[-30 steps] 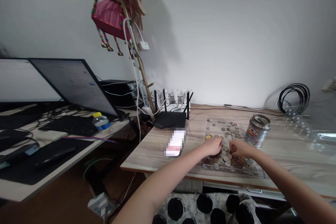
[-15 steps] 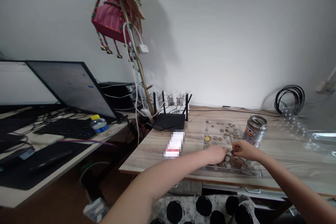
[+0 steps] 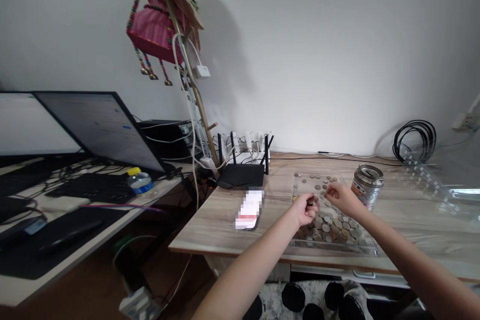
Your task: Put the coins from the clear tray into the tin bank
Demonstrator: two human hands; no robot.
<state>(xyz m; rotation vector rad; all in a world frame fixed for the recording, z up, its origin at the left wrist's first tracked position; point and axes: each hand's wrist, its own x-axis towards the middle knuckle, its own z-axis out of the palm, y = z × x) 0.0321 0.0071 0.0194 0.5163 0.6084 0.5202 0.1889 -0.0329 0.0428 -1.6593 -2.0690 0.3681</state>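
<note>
Coins lie heaped in the near part of a clear tray by the desk's front edge, with others scattered toward its far end. Over the tray, the left hand is curled around a few coins; the right hand has its fingers bunched, whether on a coin I cannot tell. Just right stands a can; farther back, a router and coiled cable.
</note>
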